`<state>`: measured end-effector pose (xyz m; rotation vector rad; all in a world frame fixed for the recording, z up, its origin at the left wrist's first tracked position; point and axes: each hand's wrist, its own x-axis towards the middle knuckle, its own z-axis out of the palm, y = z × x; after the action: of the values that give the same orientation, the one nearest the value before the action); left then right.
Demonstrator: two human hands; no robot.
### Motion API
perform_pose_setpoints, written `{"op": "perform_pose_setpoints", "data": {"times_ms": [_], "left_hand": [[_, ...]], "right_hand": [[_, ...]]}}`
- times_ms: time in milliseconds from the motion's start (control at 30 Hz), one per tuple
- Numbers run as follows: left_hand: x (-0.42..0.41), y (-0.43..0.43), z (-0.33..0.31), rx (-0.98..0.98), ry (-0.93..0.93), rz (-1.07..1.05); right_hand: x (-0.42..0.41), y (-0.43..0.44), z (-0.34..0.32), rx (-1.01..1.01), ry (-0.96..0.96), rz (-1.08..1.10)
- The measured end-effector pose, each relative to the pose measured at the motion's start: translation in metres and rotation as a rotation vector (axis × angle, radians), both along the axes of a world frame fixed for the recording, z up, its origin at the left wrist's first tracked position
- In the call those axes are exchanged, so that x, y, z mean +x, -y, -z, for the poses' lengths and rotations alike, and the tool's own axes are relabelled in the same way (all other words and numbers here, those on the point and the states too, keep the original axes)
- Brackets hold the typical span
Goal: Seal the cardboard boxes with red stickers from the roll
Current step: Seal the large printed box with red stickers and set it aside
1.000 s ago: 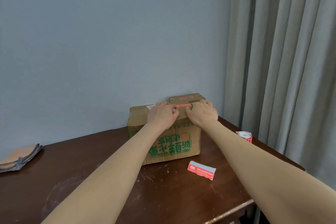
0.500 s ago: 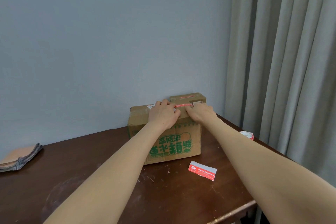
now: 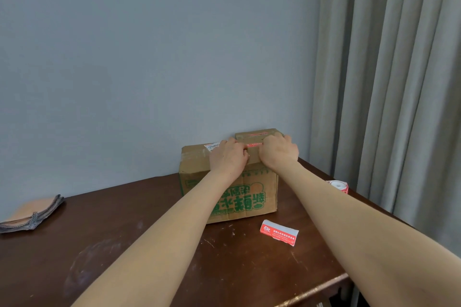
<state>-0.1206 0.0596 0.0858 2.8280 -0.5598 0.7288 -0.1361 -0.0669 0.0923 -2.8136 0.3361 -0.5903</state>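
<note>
A cardboard box with green print (image 3: pixel 249 197) stands on the dark wooden table (image 3: pixel 124 244) near the wall. A red sticker (image 3: pixel 254 145) lies across its top near the front edge. My left hand (image 3: pixel 228 157) holds the sticker's left end with curled fingers, and my right hand (image 3: pixel 279 152) holds the right end the same way. A smaller cardboard box (image 3: pixel 257 133) with a red sticker on top sits just behind. The sticker roll (image 3: pixel 338 185) rests on the table to the right, beyond my right forearm.
A loose red and white sticker strip (image 3: pixel 279 232) lies on the table in front of the box. A stack of flattened cardboard (image 3: pixel 32 212) sits at the far left. Grey curtains (image 3: pixel 399 82) hang at the right, past the table's edge.
Both hands stay at the ends of the sticker on the box top. My right forearm shifted slightly, so the roll shows more than half a second ago.
</note>
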Motion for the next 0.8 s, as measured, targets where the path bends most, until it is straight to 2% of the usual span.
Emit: {"op": "perform_pose_setpoints", "data": {"times_ms": [200,600,800], "left_hand": [[-0.003,0.002,-0.001,0.001,0.017,-0.018],[0.000,-0.001,0.003,-0.018,-0.020,0.018],[0.005,-0.011,-0.004,-0.001,-0.041,-0.039]], "right_hand": [[-0.006,0.001,0.000,0.023,0.050,-0.042],[-0.009,0.006,0.002,0.099,-0.027,0.018],[-0.003,0.012,0.006,0.197,-0.095,-0.002]]}}
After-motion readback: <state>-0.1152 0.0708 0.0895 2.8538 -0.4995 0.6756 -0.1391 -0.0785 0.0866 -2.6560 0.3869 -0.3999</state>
